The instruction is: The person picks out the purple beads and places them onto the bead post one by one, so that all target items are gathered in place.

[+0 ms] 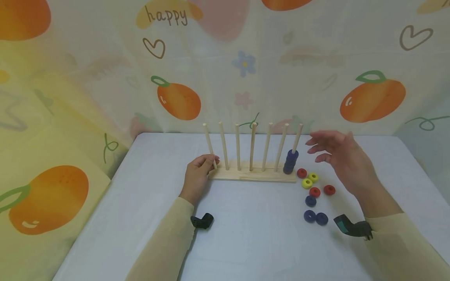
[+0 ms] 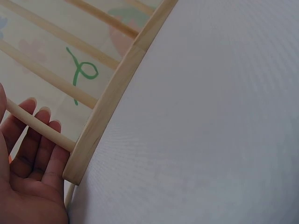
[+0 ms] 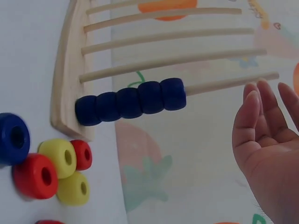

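A wooden rack (image 1: 260,178) with several upright pegs stands near the table's far edge. My left hand (image 1: 198,175) grips its left end, thumb and fingers around the lower part of the leftmost peg (image 1: 208,140). In the left wrist view the fingers (image 2: 39,154) pass behind that peg. Several dark blue beads (image 3: 131,101) are stacked on the rightmost peg (image 3: 229,83), whose upper part is bare. My right hand (image 1: 339,156) hovers to the right of that peg, fingers loosely bent and holding nothing. In the right wrist view its fingertips appear close to the peg's top.
Loose beads lie right of the rack: two yellow beads (image 1: 307,183), three red beads (image 1: 329,190) and three blue beads (image 1: 310,216). A white cloth (image 1: 253,234) covers the table. Behind it hangs a curtain (image 1: 299,89) printed with oranges.
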The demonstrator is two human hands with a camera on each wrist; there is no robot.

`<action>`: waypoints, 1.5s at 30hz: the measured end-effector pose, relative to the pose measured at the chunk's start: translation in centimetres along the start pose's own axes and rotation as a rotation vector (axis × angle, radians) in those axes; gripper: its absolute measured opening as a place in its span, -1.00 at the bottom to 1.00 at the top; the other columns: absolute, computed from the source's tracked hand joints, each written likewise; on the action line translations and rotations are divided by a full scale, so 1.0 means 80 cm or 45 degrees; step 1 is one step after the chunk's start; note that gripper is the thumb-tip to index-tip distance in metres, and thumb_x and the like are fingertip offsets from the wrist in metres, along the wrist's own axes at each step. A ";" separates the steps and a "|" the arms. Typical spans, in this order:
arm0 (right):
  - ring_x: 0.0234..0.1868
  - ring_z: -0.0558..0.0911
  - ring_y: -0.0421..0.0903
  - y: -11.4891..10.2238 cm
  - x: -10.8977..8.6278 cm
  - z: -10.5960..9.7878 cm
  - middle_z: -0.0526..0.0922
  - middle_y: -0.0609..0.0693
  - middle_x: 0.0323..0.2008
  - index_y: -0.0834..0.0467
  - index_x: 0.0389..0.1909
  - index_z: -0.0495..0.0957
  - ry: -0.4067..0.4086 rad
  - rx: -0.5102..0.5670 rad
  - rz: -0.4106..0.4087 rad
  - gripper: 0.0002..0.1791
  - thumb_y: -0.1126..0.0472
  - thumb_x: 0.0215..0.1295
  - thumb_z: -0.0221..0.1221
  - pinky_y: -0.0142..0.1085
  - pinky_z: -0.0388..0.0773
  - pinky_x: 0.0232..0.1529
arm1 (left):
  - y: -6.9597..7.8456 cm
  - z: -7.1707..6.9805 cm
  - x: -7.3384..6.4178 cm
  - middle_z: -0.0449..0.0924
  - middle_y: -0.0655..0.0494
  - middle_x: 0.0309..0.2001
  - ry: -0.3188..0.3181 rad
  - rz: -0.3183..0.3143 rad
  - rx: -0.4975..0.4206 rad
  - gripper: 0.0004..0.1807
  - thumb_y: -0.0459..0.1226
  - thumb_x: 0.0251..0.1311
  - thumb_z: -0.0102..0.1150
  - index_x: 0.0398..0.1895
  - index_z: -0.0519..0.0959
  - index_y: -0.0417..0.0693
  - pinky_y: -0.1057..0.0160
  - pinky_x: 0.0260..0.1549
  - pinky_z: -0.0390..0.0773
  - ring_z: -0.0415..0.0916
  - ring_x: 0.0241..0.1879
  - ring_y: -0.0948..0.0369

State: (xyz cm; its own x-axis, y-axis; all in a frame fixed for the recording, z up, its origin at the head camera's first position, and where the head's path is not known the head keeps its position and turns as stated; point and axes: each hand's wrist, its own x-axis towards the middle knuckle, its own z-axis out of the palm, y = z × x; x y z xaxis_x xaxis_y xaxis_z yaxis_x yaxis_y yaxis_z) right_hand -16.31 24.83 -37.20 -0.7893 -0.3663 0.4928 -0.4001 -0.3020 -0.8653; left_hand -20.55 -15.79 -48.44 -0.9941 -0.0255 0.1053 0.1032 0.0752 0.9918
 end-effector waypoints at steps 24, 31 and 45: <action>0.18 0.64 0.01 0.003 -0.093 -0.007 0.62 0.15 0.26 0.27 0.49 0.45 0.199 -0.339 0.330 -0.41 0.02 0.84 -0.35 -0.31 0.61 0.12 | -0.001 -0.003 -0.002 0.77 -0.08 0.05 0.005 -0.020 0.010 -0.58 -0.04 0.64 0.22 0.05 0.75 -0.26 -0.01 0.24 0.61 0.69 0.12 0.02; 0.21 0.63 0.00 0.011 -0.124 -0.012 0.63 0.10 0.25 0.16 0.48 0.48 0.207 -0.388 0.449 -0.43 0.06 0.84 -0.39 -0.31 0.62 0.14 | -0.001 0.000 -0.001 0.77 -0.04 0.05 -0.006 -0.009 -0.003 -0.61 -0.03 0.63 0.22 0.02 0.76 -0.19 0.03 0.24 0.61 0.70 0.11 0.05; 0.12 0.66 -0.09 0.039 -0.160 -0.010 0.68 0.05 0.22 0.26 0.45 0.46 0.184 -0.471 0.553 -0.46 0.12 0.85 -0.37 -0.33 0.66 0.02 | -0.001 0.000 0.000 0.77 -0.09 0.04 -0.003 0.007 -0.018 -0.64 -0.07 0.65 0.22 0.02 0.76 -0.22 0.05 0.23 0.62 0.69 0.12 0.02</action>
State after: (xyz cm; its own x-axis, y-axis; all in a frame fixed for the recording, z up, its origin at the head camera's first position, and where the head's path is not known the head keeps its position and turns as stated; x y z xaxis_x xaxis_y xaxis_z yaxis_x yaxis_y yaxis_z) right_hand -7.84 29.31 -46.24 -0.9623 -0.2563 0.0907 -0.1411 0.1856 -0.9724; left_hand -20.55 -15.79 -48.49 -0.9936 -0.0225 0.1108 0.1093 0.0609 0.9921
